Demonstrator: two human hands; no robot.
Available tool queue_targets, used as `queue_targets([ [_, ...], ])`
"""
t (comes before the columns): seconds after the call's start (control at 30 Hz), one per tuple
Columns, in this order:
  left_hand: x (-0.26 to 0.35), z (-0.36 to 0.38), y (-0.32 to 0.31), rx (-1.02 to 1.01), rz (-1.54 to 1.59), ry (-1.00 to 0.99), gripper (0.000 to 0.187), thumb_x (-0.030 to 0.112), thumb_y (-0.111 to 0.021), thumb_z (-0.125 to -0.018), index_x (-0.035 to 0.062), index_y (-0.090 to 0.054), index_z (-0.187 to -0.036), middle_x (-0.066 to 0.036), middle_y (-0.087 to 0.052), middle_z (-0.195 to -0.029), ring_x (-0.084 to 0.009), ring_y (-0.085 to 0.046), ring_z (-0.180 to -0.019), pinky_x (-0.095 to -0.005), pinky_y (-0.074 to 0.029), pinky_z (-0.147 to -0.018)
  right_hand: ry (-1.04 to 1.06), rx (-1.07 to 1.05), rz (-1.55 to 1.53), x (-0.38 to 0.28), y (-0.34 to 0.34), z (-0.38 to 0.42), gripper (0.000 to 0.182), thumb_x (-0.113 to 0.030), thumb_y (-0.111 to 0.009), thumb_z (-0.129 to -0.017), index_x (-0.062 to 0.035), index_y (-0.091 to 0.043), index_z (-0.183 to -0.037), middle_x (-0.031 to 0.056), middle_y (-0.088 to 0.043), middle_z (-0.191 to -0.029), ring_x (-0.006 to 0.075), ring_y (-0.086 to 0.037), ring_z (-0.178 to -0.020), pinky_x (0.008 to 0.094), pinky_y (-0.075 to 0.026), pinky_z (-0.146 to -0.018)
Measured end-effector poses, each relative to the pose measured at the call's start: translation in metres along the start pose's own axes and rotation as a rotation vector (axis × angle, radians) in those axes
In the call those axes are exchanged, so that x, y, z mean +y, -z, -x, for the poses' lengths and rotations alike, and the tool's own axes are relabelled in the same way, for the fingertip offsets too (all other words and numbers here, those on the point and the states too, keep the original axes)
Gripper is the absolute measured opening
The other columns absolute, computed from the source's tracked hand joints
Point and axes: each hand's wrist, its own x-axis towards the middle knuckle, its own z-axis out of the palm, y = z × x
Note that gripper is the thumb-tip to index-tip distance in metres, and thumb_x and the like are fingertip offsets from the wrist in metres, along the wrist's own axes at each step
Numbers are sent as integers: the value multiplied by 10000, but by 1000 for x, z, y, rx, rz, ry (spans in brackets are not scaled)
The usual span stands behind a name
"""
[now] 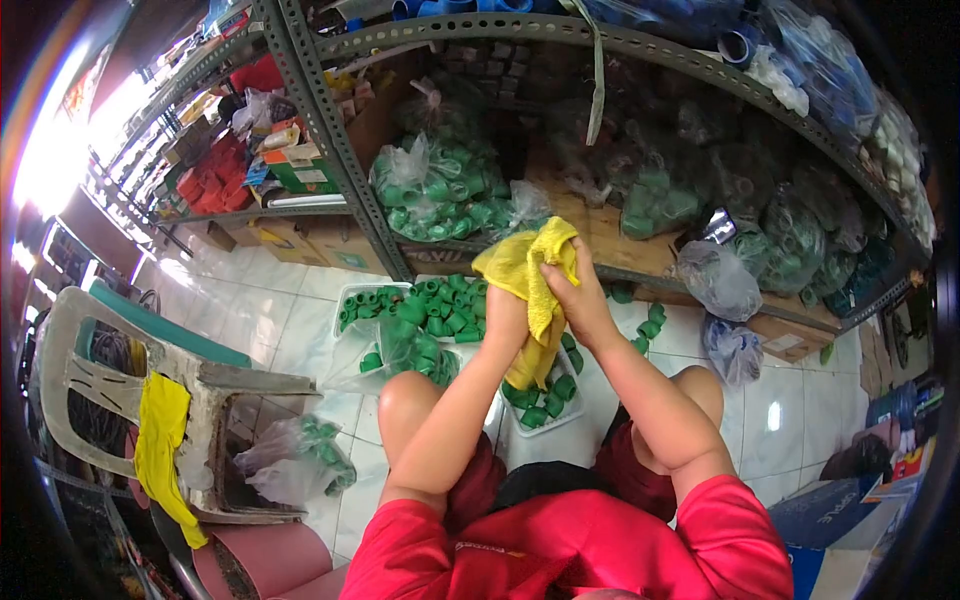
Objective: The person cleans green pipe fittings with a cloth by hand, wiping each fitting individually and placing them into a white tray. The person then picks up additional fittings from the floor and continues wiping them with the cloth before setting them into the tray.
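A yellow cloth (545,270) is bunched between my two hands, above the floor and in front of the shelf. My left hand (507,312) is mostly covered by the cloth, its fingers hidden inside it. With bent fingers, my right hand (580,290) grips the cloth from the right side, thumb on top. Beneath the cloth's hanging end is a white tray (560,421) with green pipe fittings (535,415). A second white tray (343,300), full of green fittings, lies behind and to the left, beside an open plastic bag (375,345).
A metal shelf (330,150) holds bags of green fittings (440,185). At the left stands a worn plastic chair (215,385) with a yellow cloth over it. Another bag (290,455) lies on the tiled floor. Cartons (790,338) sit under the shelf at the right.
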Motion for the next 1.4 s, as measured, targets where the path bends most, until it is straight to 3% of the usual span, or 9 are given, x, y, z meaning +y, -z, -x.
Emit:
queue_targets([
  [0.37, 30, 6, -8, 116, 746, 510, 309, 59, -522, -816, -11, -491, -1116, -67, -536, -1075, -173, -505, -982, -285, -398, -843, -130, 37, -646, 14, 26, -26, 356, -343, -389, -922, -41, -479, -1086, 65, -560, -999, 179, -552, -922, 323, -443, -836],
  [0.53, 20, 9, -3, 36, 327, 353, 366, 69, -561, -793, -19, -477, -1137, -111, -534, -1121, -212, -503, -1039, -303, -386, -872, -75, -71, -476, -9, 25, -19, 436, -325, -432, -908, -68, -358, -1251, 66, -465, -1161, 163, -473, -1053, 300, -384, -907],
  [0.6, 20, 6, 2, 82, 390, 319, 353, 67, -580, -777, -19, -499, -1110, -115, -551, -1087, -215, -514, -1021, -305, -387, -869, 105, -225, 244, -14, 30, -17, 420, -205, -519, -832, -62, -373, -1199, 69, -471, -1113, 152, -471, -1018, 286, -370, -887],
  [0.67, 19, 6, 7, 75, 246, 224, 328, 50, -598, -746, -10, -534, -1062, -134, -566, -1055, -259, -526, -1006, -337, -384, -877, 152, -261, 257, -9, 32, -20, 500, -250, -526, -819, -42, -357, -1241, 63, -467, -1126, 142, -451, -1035, 269, -333, -914],
  [0.77, 18, 8, 2, -22, -171, -140, 327, 31, -618, -686, 22, -567, -1009, -155, -566, -1036, -340, -512, -982, -404, -378, -871, 163, -99, 366, -16, 30, -18, 437, -220, -537, -801, -32, -405, -1174, 75, -504, -1034, 152, -474, -992, 272, -357, -873],
  [0.93, 0, 15, -6, -71, -183, -10, 300, 23, -594, -707, 19, -564, -1005, -163, -564, -1029, -343, -501, -999, -386, -388, -864, 4, -32, 428, -18, 33, -24, 416, -294, -552, -826, -8, -465, -1116, 103, -528, -1058, 184, -488, -1012, 272, -364, -868],
  [1.07, 15, 4, -6, 74, 315, 141, 264, 36, -544, -754, 8, -554, -1017, -160, -560, -1030, -340, -502, -987, -384, -393, -854, 75, -168, 469, -16, 40, -25, 442, -220, -533, -810, -15, -430, -1188, 110, -522, -1078, 200, -478, -1043, 285, -336, -912],
  [1.13, 24, 1, 2, 107, 350, 149, 260, 46, -532, -767, 6, -548, -1024, -155, -557, -1034, -332, -501, -986, -384, -393, -851, 502, -171, 768, -5, 39, -25, 455, -158, -548, -747, -14, -440, -1165, 125, -538, -1028, 248, -505, -1009, 294, -344, -909],
  [1.4, 14, 16, -6, -87, -275, -79, 306, 84, -559, -746, 35, -535, -1047, -146, -535, -1081, -319, -474, -1026, -392, -360, -882, 208, 55, 621, -5, 33, -24, 282, -198, -489, -782, -7, -508, -989, 124, -582, -887, 296, -558, -849, 336, -421, -743],
])
